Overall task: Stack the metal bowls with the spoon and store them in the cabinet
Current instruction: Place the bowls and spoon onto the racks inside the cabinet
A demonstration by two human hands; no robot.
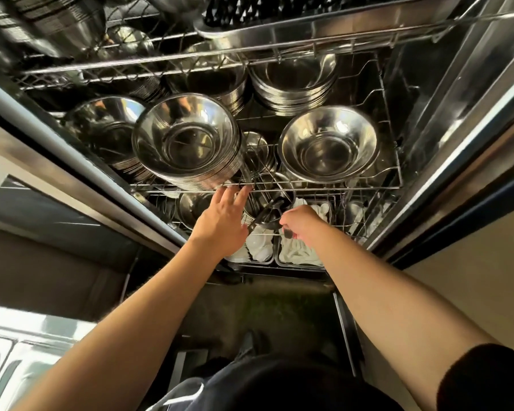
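The open steel cabinet holds wire racks (pixel 309 188) full of metal bowls. A tall stack of bowls (pixel 187 143) stands at the middle rack's front, with another stack (pixel 328 143) to its right and one (pixel 107 129) to its left. My left hand (pixel 223 221) reaches up with fingers spread, its fingertips at the rack's front rail just under the middle stack. My right hand (pixel 301 226) is closed around the end of a dark spoon-like utensil (pixel 267 213), which points up-left into a bowl (pixel 196 204) on the lower rack.
More bowl stacks (pixel 294 84) sit at the back of the rack. Steel trays with white cloths (pixel 297 253) fill the lower shelf. An upper rack (pixel 250 51) carries pots and a tray. The cabinet door (pixel 457 129) stands open on the right.
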